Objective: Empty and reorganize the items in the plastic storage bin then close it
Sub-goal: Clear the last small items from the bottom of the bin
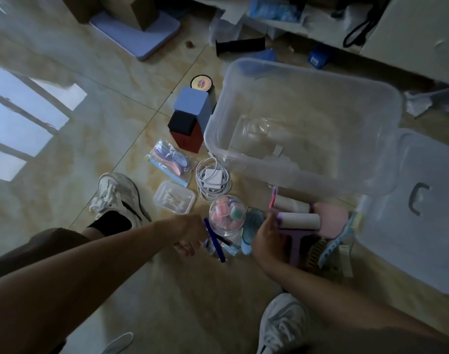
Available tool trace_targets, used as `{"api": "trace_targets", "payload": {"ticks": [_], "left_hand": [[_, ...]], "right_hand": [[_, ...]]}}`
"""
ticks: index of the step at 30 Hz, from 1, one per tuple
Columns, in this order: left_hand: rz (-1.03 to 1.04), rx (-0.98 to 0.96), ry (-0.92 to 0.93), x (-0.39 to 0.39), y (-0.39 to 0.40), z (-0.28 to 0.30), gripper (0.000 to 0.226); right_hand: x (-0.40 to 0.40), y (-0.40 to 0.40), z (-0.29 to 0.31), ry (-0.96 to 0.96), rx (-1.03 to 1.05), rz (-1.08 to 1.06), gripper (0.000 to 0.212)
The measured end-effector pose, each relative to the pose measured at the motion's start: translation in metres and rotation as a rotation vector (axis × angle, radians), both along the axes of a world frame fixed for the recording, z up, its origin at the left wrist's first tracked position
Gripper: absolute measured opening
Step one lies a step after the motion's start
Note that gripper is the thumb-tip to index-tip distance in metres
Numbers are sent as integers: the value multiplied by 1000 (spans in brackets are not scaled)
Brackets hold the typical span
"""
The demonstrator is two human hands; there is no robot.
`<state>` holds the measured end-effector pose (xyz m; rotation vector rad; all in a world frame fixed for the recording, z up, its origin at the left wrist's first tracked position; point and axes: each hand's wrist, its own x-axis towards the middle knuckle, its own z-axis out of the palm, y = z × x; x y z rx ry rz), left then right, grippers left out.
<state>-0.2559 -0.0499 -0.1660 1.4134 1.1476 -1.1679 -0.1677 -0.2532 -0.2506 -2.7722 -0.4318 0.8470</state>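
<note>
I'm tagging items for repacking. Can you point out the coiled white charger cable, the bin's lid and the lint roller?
coiled white charger cable (213, 178): head view, on the white adapter inside the coil.
lid (407, 226): head view, on its flat top.
lint roller (298, 221): head view, on the white roll.

A glossy marbled tile floor (116, 129) carries everything. The clear plastic storage bin (305, 123) stands open on it, its lid (409, 213) flat just beside. Against the bin's other side stand a blue box (192, 100), a black-and-red box (186, 132) and a round tin (202, 83). Nearer lie a bagged pair of insoles (171, 159), a coiled white charger cable (213, 178), a small clear box of cotton swabs (174, 198), a round clear jar (227, 213), lint rollers (298, 221) and a blue brush (338, 241).
</note>
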Motion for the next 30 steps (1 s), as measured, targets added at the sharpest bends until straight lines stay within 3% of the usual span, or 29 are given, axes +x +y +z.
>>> {"api": "trace_targets", "payload": {"ticks": [4, 7, 17, 19, 25, 28, 30], "left_hand": [[33, -40, -14, 2, 1, -11, 25], [40, -71, 0, 3, -1, -20, 23], [59, -116, 40, 7, -9, -24, 30], [52, -109, 39, 6, -10, -20, 34], [-84, -18, -66, 7, -15, 17, 20], [-149, 58, -148, 17, -16, 52, 24], [-238, 145, -208, 26, -14, 72, 26]], "right_hand": [[6, 5, 11, -88, 14, 108, 55], [1, 13, 10, -64, -124, 112, 57], [-6, 7, 11, -127, -164, 253, 53], [-3, 3, 10, -108, -176, 285, 43], [27, -6, 48, 241, -196, 474, 28], [58, 0, 106, 407, -170, 558, 22], [79, 11, 151, 380, -138, 640, 25]]}}
